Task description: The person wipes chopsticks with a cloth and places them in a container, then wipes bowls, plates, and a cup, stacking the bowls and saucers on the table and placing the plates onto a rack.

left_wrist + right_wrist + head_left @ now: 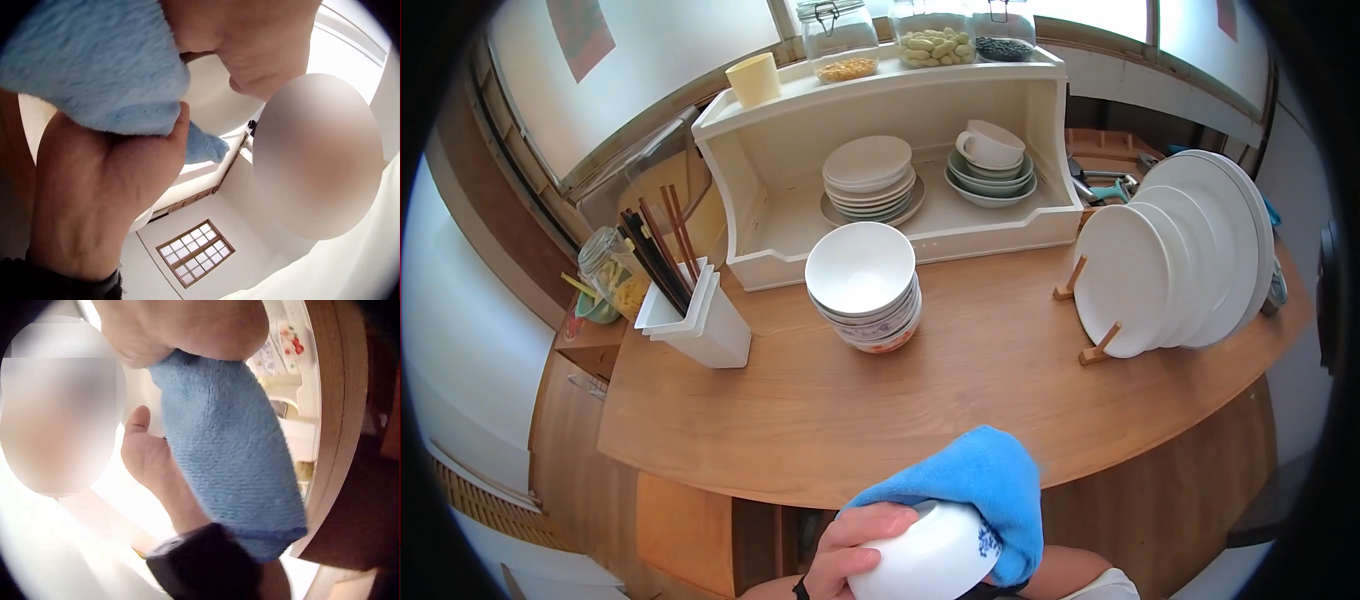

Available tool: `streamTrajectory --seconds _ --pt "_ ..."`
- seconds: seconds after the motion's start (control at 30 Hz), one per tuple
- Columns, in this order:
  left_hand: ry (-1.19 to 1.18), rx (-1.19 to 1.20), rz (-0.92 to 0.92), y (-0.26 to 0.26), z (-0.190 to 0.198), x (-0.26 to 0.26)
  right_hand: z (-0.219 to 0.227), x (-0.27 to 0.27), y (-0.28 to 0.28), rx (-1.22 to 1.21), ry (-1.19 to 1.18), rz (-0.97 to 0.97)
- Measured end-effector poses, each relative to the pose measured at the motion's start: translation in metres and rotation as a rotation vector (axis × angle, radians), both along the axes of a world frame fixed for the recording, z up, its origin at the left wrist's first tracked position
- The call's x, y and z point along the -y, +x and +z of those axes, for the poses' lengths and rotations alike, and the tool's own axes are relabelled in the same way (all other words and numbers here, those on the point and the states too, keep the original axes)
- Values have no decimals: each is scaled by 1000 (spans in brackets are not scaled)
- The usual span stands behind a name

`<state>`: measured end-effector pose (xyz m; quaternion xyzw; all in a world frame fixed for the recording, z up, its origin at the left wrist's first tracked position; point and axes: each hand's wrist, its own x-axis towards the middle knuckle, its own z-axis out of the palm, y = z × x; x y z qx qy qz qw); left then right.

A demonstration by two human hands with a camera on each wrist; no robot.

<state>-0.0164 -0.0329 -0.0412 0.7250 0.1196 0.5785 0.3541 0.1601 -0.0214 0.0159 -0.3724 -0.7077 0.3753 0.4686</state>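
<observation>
At the bottom of the head view, my left hand [852, 548] grips a white bowl [925, 562] with a blue pattern, held tilted with its outside up. A blue cloth [1000, 475] drapes round the bowl's far and right sides and hides my right hand there. The left wrist view shows my right hand [103, 181] holding the cloth [106, 69] against the bowl [215, 94], with my left hand [256, 44] on the bowl above. In the right wrist view the cloth [225, 444] hangs between my right hand [200, 328] and my left hand [153, 459].
Stacked bowls [862, 270] stand mid-table, before a cream shelf [780, 135] holding small plates [867, 163], green bowls and a cup [992, 146]. Large plates [1125, 280] stand in a wooden rack at right. A white chopstick holder [718, 325] is at left; jars [935, 40] line the shelf top.
</observation>
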Motion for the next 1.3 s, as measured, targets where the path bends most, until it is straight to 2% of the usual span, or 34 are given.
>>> streamTrajectory --seconds 0.1,0.13,0.2,0.23,0.3,0.33,0.4,0.43,0.5,0.53,0.57,0.63,0.7,0.77,0.8,0.83,0.9,0.93,1.0,1.13,1.17,1.2,1.23,1.3 --pt "-39 -13 -101 -4 2 -10 -36 -11 3 18 98 -76" --pt "-87 29 -75 -1 -2 -12 -34 -8 9 102 159 -122" --pt "-40 -245 -126 -11 14 -28 -29 -3 20 269 277 -225" --pt "39 -333 -158 -10 26 -32 -46 7 28 197 332 -279" --pt "74 -277 -207 -6 30 -35 -63 15 25 130 392 -332" --pt "110 -225 -257 -3 31 -36 -65 14 16 -58 508 -409" --pt "121 -148 -215 1 26 -32 -39 11 4 -250 630 -476" --pt "76 -85 -187 1 21 -29 4 16 3 35 272 -391" --pt "-57 79 -183 7 13 -20 27 14 10 231 -101 -200" --pt "-54 81 -179 9 6 -16 39 12 14 361 -268 -108" --pt "-51 80 -124 10 -2 -13 25 8 17 198 -52 -53" --pt "-49 73 -67 7 -7 -13 -6 1 10 27 160 4" --pt "-116 24 -43 4 -7 -14 -43 -4 -11 -216 15 -205" --pt "-61 -39 -37 2 12 -23 15 -17 6 222 331 -253" --pt "-11 -99 -31 1 19 -26 -5 -2 7 357 316 -344" --pt "108 -70 -72 -3 -2 -33 -25 13 9 497 298 -427" --pt "145 -115 -130 -4 15 -32 -49 23 10 541 180 -502" --pt "181 -163 -191 -3 22 -33 -47 19 -7 169 422 -626" --pt "197 -67 -167 1 18 -38 -41 17 -16 -216 656 -728" --pt "81 48 -205 3 2 -30 -5 20 -7 42 179 -362" --pt "21 95 -147 8 -4 -21 -1 20 -6 102 60 -270" --pt "-39 140 -91 10 -9 -14 -9 16 -6 97 61 -270" --pt "-67 126 -82 9 -11 -12 -27 7 -8 98 27 -215" --pt "-129 78 -36 6 -9 -10 -36 -4 -14 86 57 -225"
